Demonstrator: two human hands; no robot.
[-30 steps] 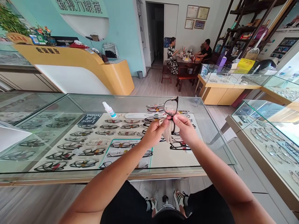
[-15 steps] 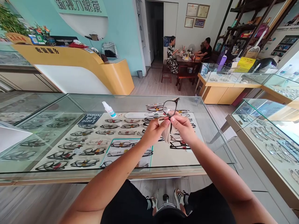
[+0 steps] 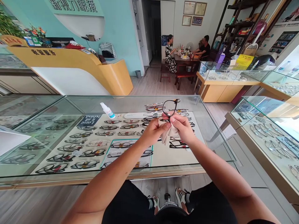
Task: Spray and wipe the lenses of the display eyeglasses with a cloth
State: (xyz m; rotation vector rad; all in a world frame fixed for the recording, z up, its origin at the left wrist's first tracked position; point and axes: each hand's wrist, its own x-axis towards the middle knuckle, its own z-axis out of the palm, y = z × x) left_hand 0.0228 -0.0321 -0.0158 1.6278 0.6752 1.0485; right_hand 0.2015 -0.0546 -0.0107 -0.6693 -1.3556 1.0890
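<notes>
A pair of dark-framed eyeglasses (image 3: 169, 108) is held up above the glass counter, one lens uppermost. My left hand (image 3: 152, 133) is closed on a pale beige cleaning cloth (image 3: 166, 134), pinching it around the lower part of the glasses. The lower lens is mostly hidden by the cloth and fingers. On the other side, my right hand (image 3: 184, 128) grips the glasses near the middle of the frame, its thumb on the near side. A white spray bottle (image 3: 107, 111) stands on the counter to the left of my hands.
Under the counter's glass top (image 3: 130, 101) lie rows of eyeglasses (image 3: 85, 164). Another glass case (image 3: 263, 130) stands at the right. Beyond are a yellow reception desk (image 3: 116, 76) and two people seated at a dark table (image 3: 187, 60).
The cloth has shifted and bunches more around the lower lens under my left fingers. The glasses stay nearly in place, and the whole view has shifted slightly.
</notes>
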